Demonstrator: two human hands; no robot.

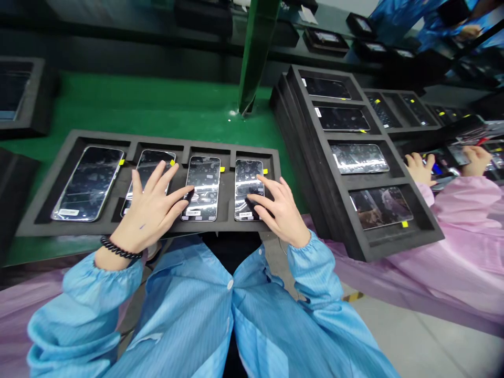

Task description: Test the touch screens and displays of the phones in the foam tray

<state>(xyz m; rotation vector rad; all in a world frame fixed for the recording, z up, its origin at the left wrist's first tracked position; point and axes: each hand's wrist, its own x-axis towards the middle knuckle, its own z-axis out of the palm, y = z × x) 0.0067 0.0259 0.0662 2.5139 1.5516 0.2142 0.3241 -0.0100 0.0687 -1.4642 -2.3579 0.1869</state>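
Observation:
A black foam tray (165,137) lies in front of me, with several phone screens in its compartments. My left hand (147,207) is spread over the second screen (146,167), hiding part of it, and its fingertips reach the edge of the third screen (205,184). Over the rightmost screen (243,176) is my right hand (281,210), fingers apart and the tips on or just above the glass. Farthest left, another screen (90,184) with a white label lies untouched. Yellow tabs stick out beside the screens. Neither hand grasps anything.
To the right stands a stack of black foam trays (328,136), its top one holding several screens. A co-worker's hands (421,168) in pink sleeves are beyond it. A green post (255,58) rises from the green bench (157,105). Another tray (35,100) sits far left.

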